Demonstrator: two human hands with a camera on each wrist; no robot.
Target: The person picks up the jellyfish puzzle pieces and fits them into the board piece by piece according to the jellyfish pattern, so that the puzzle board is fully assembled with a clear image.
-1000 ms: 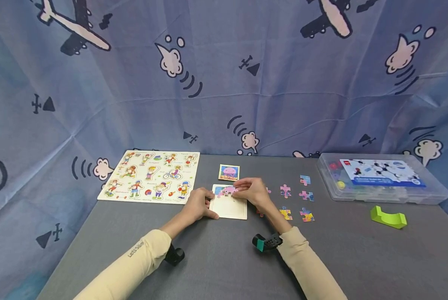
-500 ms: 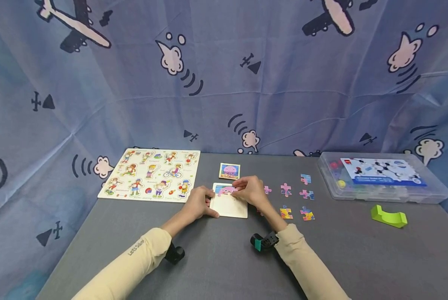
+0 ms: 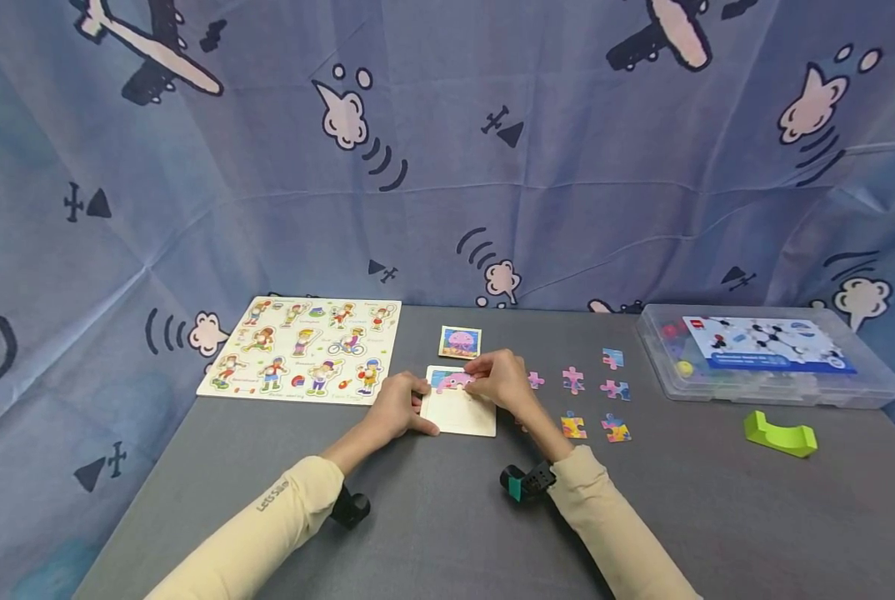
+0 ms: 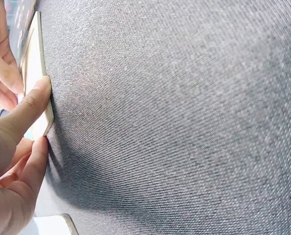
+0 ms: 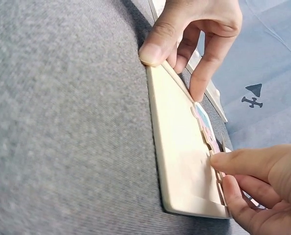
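Observation:
A small pale wooden puzzle tray (image 3: 458,417) lies on the grey table, with blue and pink jigsaw pieces (image 3: 447,380) set along its far edge. My left hand (image 3: 400,406) grips the tray's left side; in the right wrist view its thumb (image 5: 152,53) presses one corner while a finger reaches the rim further back. Over the tray's far right part, my right hand (image 3: 503,385) pinches a pink puzzle piece (image 5: 219,175) between thumb and fingertips, right at the row of pieces. The fingers mostly hide that piece in the head view.
Several loose puzzle pieces (image 3: 572,381) lie right of the tray. A small jellyfish picture (image 3: 460,342) sits behind it. At left is a board with cartoon figures (image 3: 301,350). A clear plastic case (image 3: 770,350) and a green curved block (image 3: 780,434) stand at right.
My right hand has shifted slightly at the tray's far edge, its wrist a little to the left. The pink pieces look closer to level in the tray. The left hand keeps its grip.

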